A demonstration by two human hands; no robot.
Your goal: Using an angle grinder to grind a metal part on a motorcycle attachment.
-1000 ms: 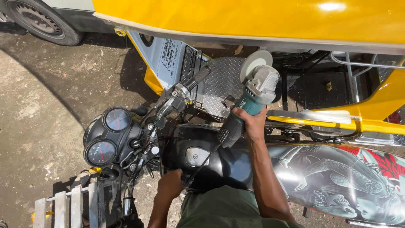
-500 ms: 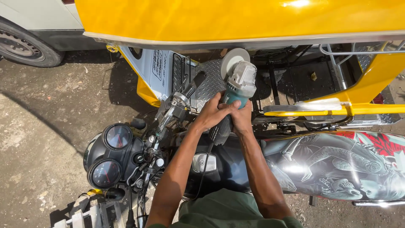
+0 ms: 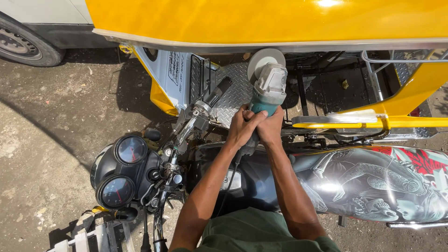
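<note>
A teal and grey angle grinder with a pale round disc points away from me, over the diamond-plate floor of a yellow sidecar. Both hands wrap its body. My left hand grips the left side, and my right hand closes on the right side beside it. The grinder's black cord hangs down between my forearms. Below my arms lies a motorcycle's black fuel tank.
The yellow sidecar roof spans the top. The motorcycle handlebar and twin round gauges sit left of my hands. A painted silver tank panel lies right. A car wheel stands on the dirt ground at top left.
One second ago only my right hand held the grinder, with the left hand low by the tank. The left hand rose and joined the grip; both hands now hold the tool.
</note>
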